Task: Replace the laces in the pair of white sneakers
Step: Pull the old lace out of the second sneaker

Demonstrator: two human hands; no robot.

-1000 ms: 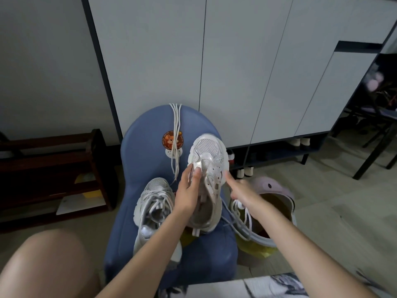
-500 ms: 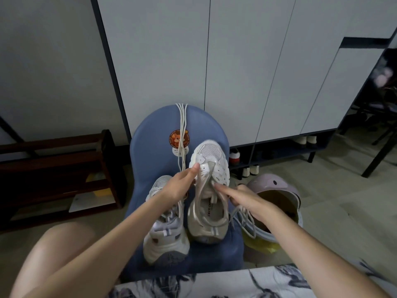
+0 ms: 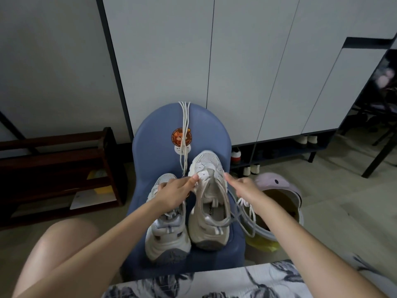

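Two white sneakers stand side by side on a blue chair (image 3: 154, 147), heels toward me. The right sneaker (image 3: 209, 211) has loosened laces running up its eyelets. The left sneaker (image 3: 167, 235) is partly covered by my left forearm. My left hand (image 3: 174, 192) pinches the lace at the right sneaker's left eyelets near the toe. My right hand (image 3: 242, 186) pinches the lace on the shoe's right side, fingers curled. A loose coil of white lace (image 3: 247, 214) hangs off the chair's right edge. Spare white laces (image 3: 184, 134) drape over the chair back.
A pink-rimmed bin (image 3: 279, 186) with a yellow bag stands right of the chair. A dark wooden rack (image 3: 64, 168) is at the left. White cabinet doors (image 3: 236, 61) rise behind, with shoes on the low shelf. My bare knee (image 3: 64, 250) is at lower left.
The right sneaker went from being held up and tilted to standing flat on the seat beside the other. Both hands moved up to the laces near its toe.
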